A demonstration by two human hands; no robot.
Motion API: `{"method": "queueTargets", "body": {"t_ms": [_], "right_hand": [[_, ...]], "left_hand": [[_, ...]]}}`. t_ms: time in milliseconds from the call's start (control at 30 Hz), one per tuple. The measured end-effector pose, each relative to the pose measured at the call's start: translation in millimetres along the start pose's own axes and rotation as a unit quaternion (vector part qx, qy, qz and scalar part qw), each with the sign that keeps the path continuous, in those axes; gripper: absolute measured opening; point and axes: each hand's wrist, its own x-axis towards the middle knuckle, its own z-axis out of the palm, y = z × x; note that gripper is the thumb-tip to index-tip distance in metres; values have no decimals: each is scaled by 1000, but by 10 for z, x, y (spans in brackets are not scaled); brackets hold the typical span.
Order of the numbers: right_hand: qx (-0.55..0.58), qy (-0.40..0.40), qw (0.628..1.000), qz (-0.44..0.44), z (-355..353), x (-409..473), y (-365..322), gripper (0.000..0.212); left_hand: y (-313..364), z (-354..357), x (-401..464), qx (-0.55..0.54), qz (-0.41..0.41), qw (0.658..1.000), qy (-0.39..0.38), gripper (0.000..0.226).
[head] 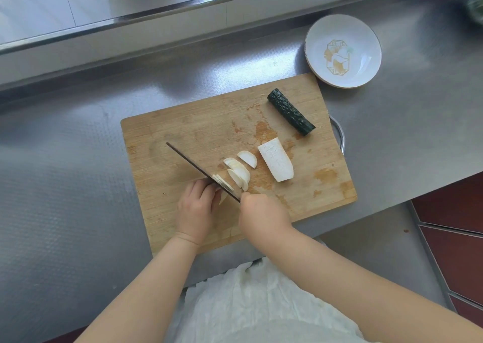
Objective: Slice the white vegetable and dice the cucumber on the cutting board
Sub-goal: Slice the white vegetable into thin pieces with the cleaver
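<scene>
Slicing at the frame's centre, on the wooden cutting board (183,133).
Right hand (261,214) grips the dark-bladed knife (198,171); left hand (196,206) curls over the white vegetable piece (223,197).

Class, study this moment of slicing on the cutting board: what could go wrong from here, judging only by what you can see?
1. The left hand holds the last bit of white vegetable with its fingers right against the knife; a slip could nick them.
2. The loose slices lie beside the blade and may stick to it or scatter.
3. The cucumber lies near the cutting board edge and could roll off if bumped.
</scene>
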Motion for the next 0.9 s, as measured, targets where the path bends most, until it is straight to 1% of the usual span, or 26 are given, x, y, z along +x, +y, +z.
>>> {"method": "queueTargets", "body": {"t_ms": [300, 400, 467, 533, 733, 900], "right_hand": [[18, -11, 999, 26, 112, 163, 22, 22], [57, -13, 998, 35, 115, 234, 134, 18], [107, -14, 993, 45, 71, 288, 214, 21], [137, -3, 990, 37, 31, 290, 264, 22], [58, 80, 995, -25, 125, 2, 260, 21], [-14, 90, 995, -45, 175, -160, 188, 28]], "left_hand": [[-31, 14, -4, -7, 12, 1000, 4, 22], [-53, 1, -10, -14, 17, 1000, -8, 17], [-58, -8, -18, -17, 18, 1000, -13, 19], [-54, -20, -20, -17, 19, 1000, -14, 20], [-14, -27, 1, -9, 4, 1000, -11, 23], [-22, -10, -27, 0, 0, 1000, -2, 26]]}}
